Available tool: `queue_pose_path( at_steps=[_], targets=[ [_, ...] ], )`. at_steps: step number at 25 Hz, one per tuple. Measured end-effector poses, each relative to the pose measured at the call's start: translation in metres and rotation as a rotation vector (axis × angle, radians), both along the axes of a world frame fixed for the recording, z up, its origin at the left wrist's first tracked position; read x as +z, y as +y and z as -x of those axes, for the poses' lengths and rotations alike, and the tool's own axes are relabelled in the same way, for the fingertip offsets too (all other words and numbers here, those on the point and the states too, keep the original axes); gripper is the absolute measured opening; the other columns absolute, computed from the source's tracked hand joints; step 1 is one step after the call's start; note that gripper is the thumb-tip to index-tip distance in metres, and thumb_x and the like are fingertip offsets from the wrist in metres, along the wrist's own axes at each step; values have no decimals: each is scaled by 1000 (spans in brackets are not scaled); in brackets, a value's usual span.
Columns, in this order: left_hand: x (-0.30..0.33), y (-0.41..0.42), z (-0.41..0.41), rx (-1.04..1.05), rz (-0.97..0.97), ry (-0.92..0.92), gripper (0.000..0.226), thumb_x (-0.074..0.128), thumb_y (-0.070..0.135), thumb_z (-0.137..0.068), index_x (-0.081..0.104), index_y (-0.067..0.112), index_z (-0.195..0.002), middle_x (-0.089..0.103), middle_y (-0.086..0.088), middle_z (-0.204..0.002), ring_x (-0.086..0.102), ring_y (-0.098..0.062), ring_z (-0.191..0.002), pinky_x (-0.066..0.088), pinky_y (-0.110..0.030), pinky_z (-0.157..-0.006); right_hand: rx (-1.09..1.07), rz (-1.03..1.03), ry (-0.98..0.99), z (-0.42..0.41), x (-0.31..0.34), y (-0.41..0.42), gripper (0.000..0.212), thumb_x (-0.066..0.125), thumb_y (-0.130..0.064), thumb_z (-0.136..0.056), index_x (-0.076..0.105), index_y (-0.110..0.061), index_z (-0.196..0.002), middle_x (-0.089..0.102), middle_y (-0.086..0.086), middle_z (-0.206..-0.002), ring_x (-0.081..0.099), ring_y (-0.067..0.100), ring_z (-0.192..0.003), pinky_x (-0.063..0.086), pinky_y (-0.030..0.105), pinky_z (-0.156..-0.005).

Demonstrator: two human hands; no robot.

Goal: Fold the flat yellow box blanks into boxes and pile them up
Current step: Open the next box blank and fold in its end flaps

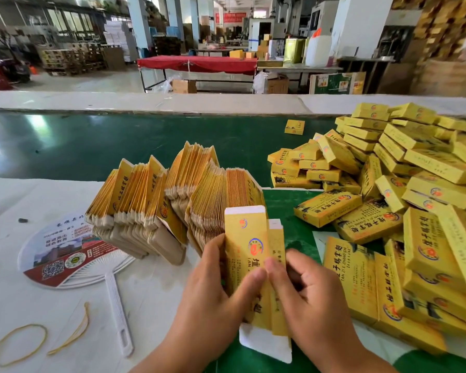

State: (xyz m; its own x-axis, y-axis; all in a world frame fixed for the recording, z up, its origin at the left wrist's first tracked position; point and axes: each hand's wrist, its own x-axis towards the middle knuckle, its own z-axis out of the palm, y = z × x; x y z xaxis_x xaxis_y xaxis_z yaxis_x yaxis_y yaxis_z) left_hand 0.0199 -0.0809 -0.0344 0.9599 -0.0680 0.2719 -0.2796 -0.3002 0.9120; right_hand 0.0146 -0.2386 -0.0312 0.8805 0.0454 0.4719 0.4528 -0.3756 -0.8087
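Both my hands hold one yellow box blank (246, 238) upright in front of me, its white flaps showing at top and bottom. My left hand (213, 286) grips its left edge, thumb across the printed face. My right hand (304, 286) pinches its right side, where a narrow side panel stands out. Behind it, a fanned stack of flat yellow blanks (172, 195) leans on the white table. A big heap of folded yellow boxes (404, 189) fills the right side.
A round printed hand fan (65, 251) with a white handle lies at left, with two yellow rubber bands (19, 343) near the front edge. A green conveyor belt (119, 141) runs across behind, one lone yellow box (294, 127) on it.
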Motion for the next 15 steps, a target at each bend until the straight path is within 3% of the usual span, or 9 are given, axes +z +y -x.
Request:
queue_pose_path(
  at_steps=[2, 4, 6, 9, 10, 12, 13, 15],
  targets=[
    [2, -3, 4, -123, 29, -13, 73, 65, 74, -70, 40, 48, -132, 64, 19, -118, 65, -5, -106, 56, -32, -85, 72, 6, -33, 3, 1, 1, 24, 46, -55, -96, 64, -40, -90, 62, -9, -61, 57, 7, -48, 47, 30, -40],
    [7, -2, 6, -228, 141, 22, 82, 71, 70, -69, 43, 36, -138, 67, 9, -113, 67, -12, -103, 56, -29, -83, 142, 48, -83, 6, 2, 2, 38, 38, -54, -100, 65, -36, -119, 71, -10, -81, 68, 9, -67, 54, 34, -53],
    [13, 6, 6, -350, 340, 162, 73, 77, 65, -67, 57, 31, -128, 70, -3, -107, 69, -24, -98, 57, -34, -81, 150, 55, -133, 7, 1, 1, 48, 35, -52, -102, 55, -28, -137, 72, -8, -100, 70, 11, -86, 56, 35, -65],
    [14, 13, 1, -486, 722, 543, 58, 81, 52, -68, 72, 19, -115, 71, -17, -114, 67, -36, -107, 56, -41, -87, 43, -92, -72, 3, 2, -3, 44, 50, -57, -93, 54, -39, -133, 59, -11, -89, 65, 22, -78, 58, 39, -57],
    [18, 11, 1, -605, 836, 603, 56, 71, 44, -84, 65, 5, -124, 64, -26, -123, 61, -41, -115, 51, -46, -95, 8, -145, -2, 0, 2, -4, 45, 56, -60, -87, 54, -44, -128, 55, -9, -88, 63, 25, -76, 58, 38, -55],
    [29, 14, 3, -618, 994, 551, 53, 31, 23, -105, 33, -17, -140, 41, -39, -140, 40, -48, -131, 29, -52, -112, -3, -187, 94, -3, 1, -7, 50, 61, -68, -77, 55, -47, -122, 57, -10, -95, 63, 20, -76, 58, 35, -59],
    [32, 14, 2, -655, 1027, 546, 56, 31, 24, -105, 32, -19, -140, 40, -40, -139, 41, -48, -131, 28, -52, -113, 51, -223, 118, -3, 0, -7, 49, 63, -68, -77, 56, -46, -120, 61, -11, -98, 65, 21, -74, 59, 33, -60],
    [20, 15, -7, -615, 930, 638, 64, 66, 39, -86, 58, -11, -126, 59, -34, -125, 60, -43, -115, 47, -49, -98, 167, -291, 113, -2, 1, -6, 39, 65, -56, -83, 58, -44, -119, 68, -11, -100, 69, 27, -74, 58, 23, -58]
  ],
)
